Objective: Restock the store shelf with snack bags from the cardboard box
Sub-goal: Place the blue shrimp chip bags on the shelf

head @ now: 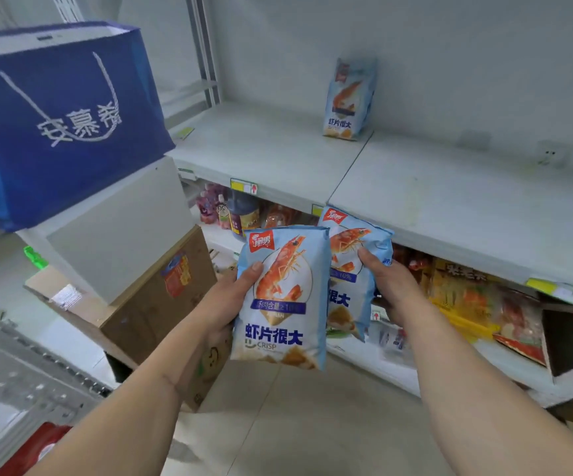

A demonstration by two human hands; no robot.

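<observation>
A blue bag [62, 121] stands at far left above the box [154, 304]. The left hand [233, 297] grips one snack bag [281, 297] upright, thumb on front. The right hand [386, 286] grips a second bag [353, 266], below the shelf [450, 197] where a third bag [348, 101] stands.

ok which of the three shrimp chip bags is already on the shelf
The shrimp chip bag standing upright at the back of the upper shelf. The other two are held in front of it, one in the left hand, one in the right hand.
</observation>
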